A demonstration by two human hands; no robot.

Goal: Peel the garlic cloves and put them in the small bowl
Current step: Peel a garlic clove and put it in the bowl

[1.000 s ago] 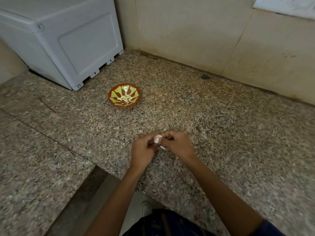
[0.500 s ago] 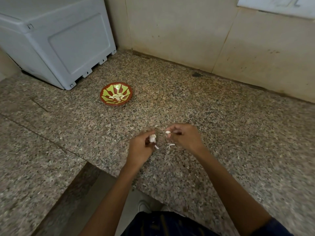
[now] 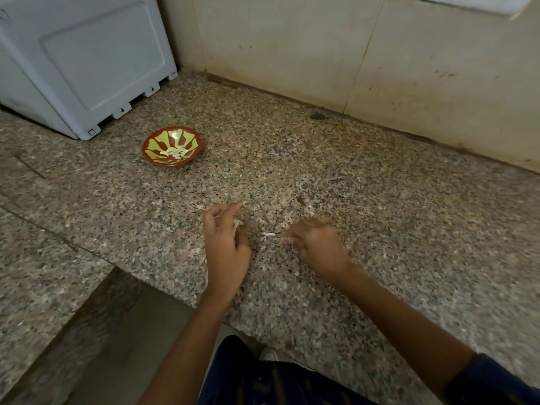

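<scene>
Left hand point(image 3: 225, 244) grip curled around a pale garlic clove point(image 3: 237, 224), axis unclear. Right hand point(image 3: 317, 244) grip loosely clenched, contents indiscernible. Peel scrap point(image 3: 267, 235) between them; small bowl point(image 3: 172, 146) upper left.

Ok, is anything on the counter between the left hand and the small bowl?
Nothing visible. The stretch of counter between the left hand and the small bowl is bare granite. The white box sits behind the bowl, off that line, and the loose peel lies between the two hands.
</scene>
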